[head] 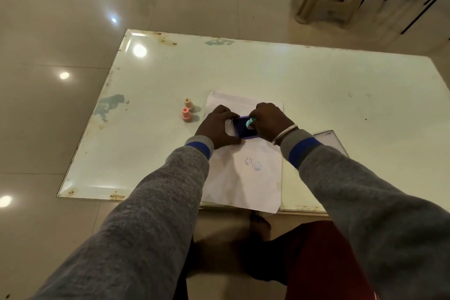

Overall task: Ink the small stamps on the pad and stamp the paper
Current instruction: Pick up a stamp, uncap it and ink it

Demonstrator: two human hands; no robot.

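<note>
The right hand point(269, 120) pinches a small pale-teal plastic stamp point(249, 124) between closed fingertips and sets it against the dark inked face of a purple rectangular ink pad point(243, 129). The left hand point(218, 128) clamps the pad's left side, thumb at the near corner and fingers curled over the far edge. A thin metal bangle point(285, 133) rings the right wrist above a grey knitted sleeve with a blue cuff band point(302, 151).

The pad sits on a white sheet of paper point(243, 185), smooth and matte, bearing two round blue smiley prints point(252, 163) in its middle, side by side and nearly touching. The sheet's near edge overhangs the front rim of the glossy, pale-green table top point(341, 85), whose bevelled edges show rust-coloured stains and chipped patches.

Left of the paper, two small bell-shaped stamps stand upright, just beside each other: a peach one point(188, 104) farther and a pink one point(187, 114) nearer. The table's far and right stretches lie bare; a clear flat lid-like piece point(328, 137) lies right of the paper.
</note>
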